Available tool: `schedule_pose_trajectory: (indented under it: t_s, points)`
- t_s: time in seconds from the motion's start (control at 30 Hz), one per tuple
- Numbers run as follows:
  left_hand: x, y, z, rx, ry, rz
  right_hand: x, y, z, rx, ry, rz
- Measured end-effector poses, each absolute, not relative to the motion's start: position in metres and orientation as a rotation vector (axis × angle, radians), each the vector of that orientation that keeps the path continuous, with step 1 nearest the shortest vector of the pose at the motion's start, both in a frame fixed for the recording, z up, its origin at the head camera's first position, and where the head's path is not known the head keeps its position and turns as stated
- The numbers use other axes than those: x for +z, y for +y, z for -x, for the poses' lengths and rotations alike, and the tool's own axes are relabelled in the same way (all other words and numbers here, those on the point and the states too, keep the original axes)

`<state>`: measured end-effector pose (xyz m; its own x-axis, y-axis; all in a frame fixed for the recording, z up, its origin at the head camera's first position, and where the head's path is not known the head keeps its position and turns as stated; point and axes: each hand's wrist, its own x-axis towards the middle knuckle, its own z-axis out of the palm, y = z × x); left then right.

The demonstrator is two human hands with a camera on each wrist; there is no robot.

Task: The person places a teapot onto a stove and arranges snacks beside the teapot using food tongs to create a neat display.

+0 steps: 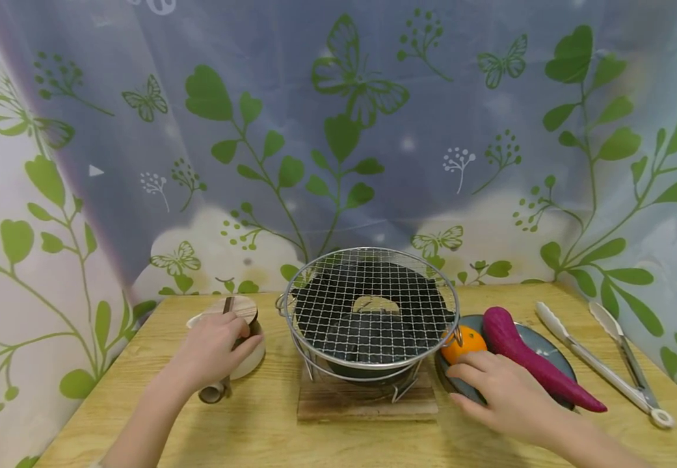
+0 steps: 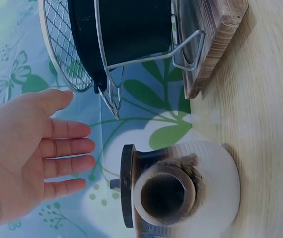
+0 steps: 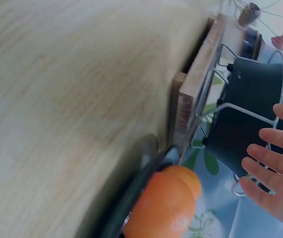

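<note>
My left hand (image 1: 212, 344) hovers over a white side-handled teapot (image 2: 218, 188) with a flat wooden lid (image 1: 241, 307). Its hollow handle (image 1: 212, 392) points toward me. In the left wrist view, the left fingers (image 2: 69, 147) are extended and apart from the lid. On the right, my right hand (image 1: 499, 393) is held above a dark plate (image 1: 549, 344), close to an orange (image 1: 465, 343). The right wrist view shows relaxed, spread fingers holding nothing and two oranges (image 3: 161, 208), one behind the other. A long purple vegetable (image 1: 534, 364) lies across the plate.
Between my hands stands a black stove (image 3: 250, 104) with a round wire grill (image 1: 373, 325) in a metal frame, on a wooden board (image 1: 367, 409). Metal tongs (image 1: 607, 374) with pale tips lie splayed at the far right. A patterned curtain (image 1: 338, 162) hangs behind the table.
</note>
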<state>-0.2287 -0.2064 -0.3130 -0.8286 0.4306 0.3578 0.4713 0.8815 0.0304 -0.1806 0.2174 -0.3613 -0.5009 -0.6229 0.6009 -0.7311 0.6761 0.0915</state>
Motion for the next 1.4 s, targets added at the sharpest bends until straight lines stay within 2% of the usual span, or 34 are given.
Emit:
schedule_pose_trajectory:
  t_s: [0.27,0.67,1.17,1.4]
  points:
    - [-0.316,-0.214,0.224,-0.215,-2.750,0.581,-0.378,0.208,0.182,0.226,-2.303,-1.127]
    - [-0.322,-0.225,0.218,-0.361,-2.960,0.244,-0.396,0.196,0.182,0.186,-2.340,-1.175]
    - [-0.332,-0.239,0.218,-0.352,-3.031,0.165,-0.407,0.190,0.183,0.169,-2.417,-1.200]
    - [-0.340,-0.240,0.217,-0.446,-3.060,0.037,-0.409,0.190,0.183,0.139,-2.399,-1.207]
